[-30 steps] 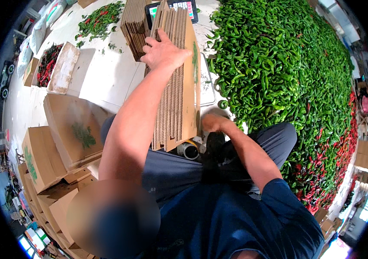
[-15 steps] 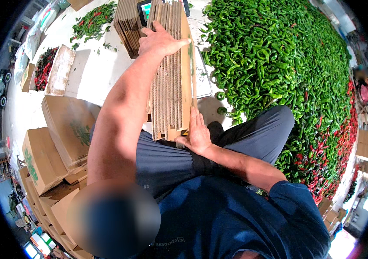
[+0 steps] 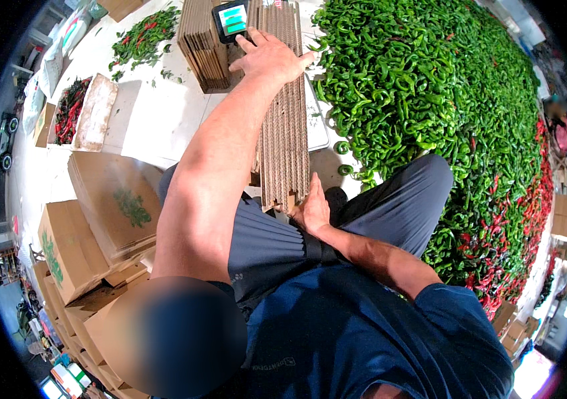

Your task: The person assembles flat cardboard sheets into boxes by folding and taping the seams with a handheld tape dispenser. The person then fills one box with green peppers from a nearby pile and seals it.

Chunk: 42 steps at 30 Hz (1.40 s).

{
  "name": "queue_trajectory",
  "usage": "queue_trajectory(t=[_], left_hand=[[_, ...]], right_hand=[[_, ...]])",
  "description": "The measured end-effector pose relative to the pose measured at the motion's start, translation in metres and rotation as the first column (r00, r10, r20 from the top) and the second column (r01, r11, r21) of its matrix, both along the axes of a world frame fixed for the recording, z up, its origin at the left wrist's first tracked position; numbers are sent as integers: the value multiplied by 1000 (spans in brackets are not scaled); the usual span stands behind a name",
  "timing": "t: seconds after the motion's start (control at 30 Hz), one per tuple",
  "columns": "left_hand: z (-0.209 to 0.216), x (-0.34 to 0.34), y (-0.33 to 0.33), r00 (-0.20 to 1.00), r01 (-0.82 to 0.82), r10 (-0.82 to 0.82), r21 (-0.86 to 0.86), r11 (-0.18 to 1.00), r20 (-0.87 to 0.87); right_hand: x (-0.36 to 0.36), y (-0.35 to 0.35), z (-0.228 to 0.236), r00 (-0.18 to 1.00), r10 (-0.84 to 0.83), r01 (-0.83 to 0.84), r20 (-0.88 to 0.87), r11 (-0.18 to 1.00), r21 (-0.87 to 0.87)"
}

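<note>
A thick stack of flattened cardboard boxes stands on edge in front of me, its corrugated edges facing up. My left hand rests across its far part with fingers spread, the thumb reaching past the right side. At the near end, my right hand lies against the lower right corner, fingers stretched out and thumb by the end face. The stack's underside and part of its far end are hidden.
Left of the stack stands another cardboard bundle, beside a dark device with a lit screen. Green peppers cover the right, with red ones nearer. Cartons pile up at left, near a white foam box.
The stack has shifted right and tipped, so its right-hand panel no longer shows. My left hand moved right with it, and the screen came into fuller view. My right hand moved slightly right and nearer.
</note>
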State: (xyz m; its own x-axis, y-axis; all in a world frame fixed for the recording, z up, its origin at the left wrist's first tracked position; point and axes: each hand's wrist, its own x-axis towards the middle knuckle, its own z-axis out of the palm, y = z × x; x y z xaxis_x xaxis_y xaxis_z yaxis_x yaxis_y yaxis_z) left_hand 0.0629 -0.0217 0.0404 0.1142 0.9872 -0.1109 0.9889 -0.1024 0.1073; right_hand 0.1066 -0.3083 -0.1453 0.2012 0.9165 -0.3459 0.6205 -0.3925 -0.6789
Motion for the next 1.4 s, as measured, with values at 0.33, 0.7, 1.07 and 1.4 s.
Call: queue_trajectory(t=[0.33, 0.7, 1.07, 1.4], left_hand=[[2, -20, 8, 996, 84, -85, 33, 996, 25], [-14, -23, -1, 982, 71, -109, 234, 970, 154], [-20, -15, 11, 952, 130, -206, 309, 942, 228], [-18, -15, 19, 955, 103, -168, 258, 961, 244]], right_hand=[[14, 27, -15, 994, 56, -83, 93, 947, 311], [15, 71, 4, 999, -26, 36, -43, 966, 255], [24, 65, 8, 995, -13, 40, -99, 963, 267], [29, 31, 81, 998, -48, 34, 36, 947, 318]])
